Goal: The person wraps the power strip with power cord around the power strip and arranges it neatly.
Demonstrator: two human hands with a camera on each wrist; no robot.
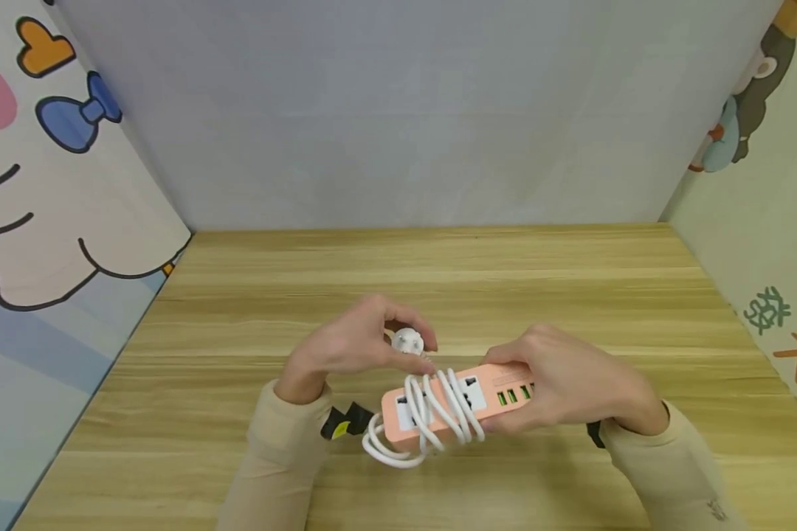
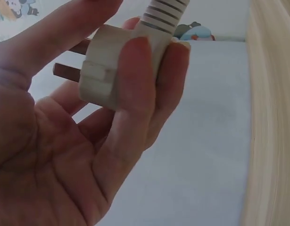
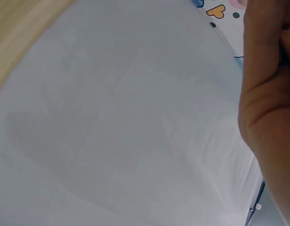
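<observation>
A peach-coloured power strip (image 1: 505, 377) with white socket faces and green USB ports is held above the table, tilted up to the right. Its white cord (image 1: 461, 405) is wound several times round the left half, with a loop hanging off the left end. My right hand (image 1: 567, 380) grips the strip's right end, thumb and fingers on opposite sides. Between the fingers of my left hand (image 1: 355, 343) is the cord's white plug (image 2: 100, 70), its metal prongs bare. The right wrist view shows only part of the right hand (image 3: 267, 89); the strip is out of that view.
The wood-grain table (image 1: 305, 273) lies beneath both hands. A plain pale wall (image 1: 398, 118) stands at its back edge. Cartoon-printed panels (image 1: 60, 221) flank the left, and another printed panel (image 1: 764, 243) rises on the right.
</observation>
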